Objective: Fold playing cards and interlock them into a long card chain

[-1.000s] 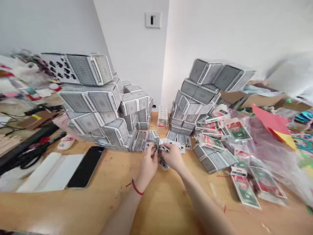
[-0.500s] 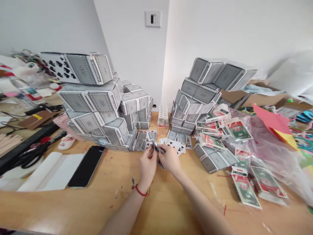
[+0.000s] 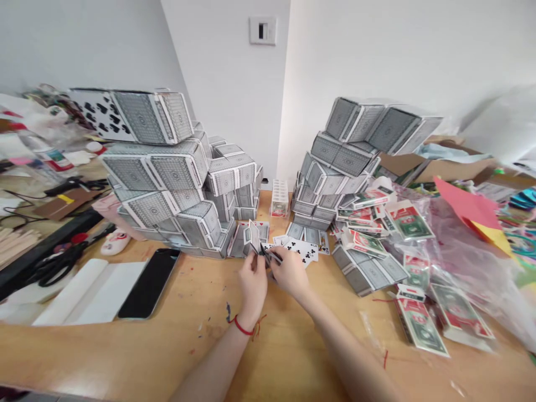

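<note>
My left hand [image 3: 253, 279] is closed on a grey-backed playing card [image 3: 252, 237] that stands up from the fingertips and looks bent. My right hand [image 3: 290, 272] pinches a thin grey piece, seemingly another playing card edge-on [image 3: 274, 255], close beside the left fingers. Both hands meet low over the wooden table. Just behind them lie loose playing cards, among them a black clubs card [image 3: 307, 249] showing its face. Fingers hide much of what is held.
Stepped stacks of boxes folded from playing cards rise at left [image 3: 176, 170] and right [image 3: 343, 156]. Red-and-green card packs [image 3: 419, 326] and plastic wrap lie to the right. A black phone [image 3: 151, 285], white paper [image 3: 90, 290] and black scissors [image 3: 56, 268] lie to the left.
The card in my left hand now stands up with its patterned back showing; before, only dark edges showed between the fingers. Both hands stay in nearly the same place.
</note>
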Motion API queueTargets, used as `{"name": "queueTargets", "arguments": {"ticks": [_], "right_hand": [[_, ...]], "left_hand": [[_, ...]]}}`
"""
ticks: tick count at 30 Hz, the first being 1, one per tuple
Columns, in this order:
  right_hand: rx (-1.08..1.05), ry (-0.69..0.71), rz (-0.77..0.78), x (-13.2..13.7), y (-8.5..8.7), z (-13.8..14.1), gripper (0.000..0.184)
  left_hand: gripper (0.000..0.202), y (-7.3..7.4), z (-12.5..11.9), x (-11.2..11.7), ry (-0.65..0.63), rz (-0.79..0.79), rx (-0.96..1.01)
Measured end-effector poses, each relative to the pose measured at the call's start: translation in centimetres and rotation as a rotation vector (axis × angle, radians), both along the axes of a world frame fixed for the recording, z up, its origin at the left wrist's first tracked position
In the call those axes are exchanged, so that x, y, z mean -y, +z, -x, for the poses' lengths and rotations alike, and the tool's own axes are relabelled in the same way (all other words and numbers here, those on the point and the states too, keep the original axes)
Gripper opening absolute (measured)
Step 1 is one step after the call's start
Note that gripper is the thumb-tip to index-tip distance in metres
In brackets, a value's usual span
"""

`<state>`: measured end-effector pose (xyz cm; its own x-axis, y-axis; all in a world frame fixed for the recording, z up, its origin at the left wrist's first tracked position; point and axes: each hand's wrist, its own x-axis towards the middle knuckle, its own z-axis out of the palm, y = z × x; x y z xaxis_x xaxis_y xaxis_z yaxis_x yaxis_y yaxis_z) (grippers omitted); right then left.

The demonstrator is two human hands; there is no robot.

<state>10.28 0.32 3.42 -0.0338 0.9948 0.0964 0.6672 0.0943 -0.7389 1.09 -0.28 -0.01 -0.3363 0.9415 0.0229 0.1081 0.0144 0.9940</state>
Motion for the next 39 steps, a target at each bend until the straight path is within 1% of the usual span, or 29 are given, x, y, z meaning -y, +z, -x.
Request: {"name": "queueTargets", "arguments": {"ticks": [3, 9, 13, 15, 18, 24, 30, 36, 39], "right_hand": [[-0.003, 0.008, -0.012, 0.0, -0.1, -0.1, 0.031], [-0.039, -0.016, -0.002, -0.3, -0.3, -0.2, 0.029], [-0.144, -0.02, 0.027, -0.2, -0.5, 0.1, 0.032], [-0.18, -0.059, 0.04, -0.1, -0.7, 0.3, 0.032], [-0.178, -0.131, 0.042, -0.1, -1.1, 0.5, 0.03], [-0.2, -0.191, 0.043, -0.2, -1.6, 0.5, 0.029], [-0.23, -0.181, -0.012, -0.1, -1.7, 0.4, 0.027], [-0.186, -0.199, -0.014, 0.0, -1.9, 0.5, 0.025], [-0.195, -0.162, -0.006, -0.2, -1.5, 0.3, 0.025]], "left_hand": [[0.016, 0.0, 0.1, 0.1, -0.008, -0.025, -0.063], [0.018, -0.1, 0.0, 0.1, -0.036, -0.033, -0.075], [0.017, -0.1, 0.1, 0.1, -0.038, -0.022, -0.128], [0.016, -0.1, 0.1, 0.1, -0.034, -0.017, -0.138], [0.016, 0.1, 0.2, 0.2, -0.042, -0.013, -0.128], [0.017, 0.2, 0.1, 0.2, -0.065, -0.019, -0.07], [0.023, 0.5, 0.1, 0.2, -0.059, -0.036, -0.131], [0.027, 0.4, 0.1, 0.1, -0.077, -0.015, -0.089], [0.029, 0.1, 0.1, 0.0, -0.083, -0.018, -0.063]]}}
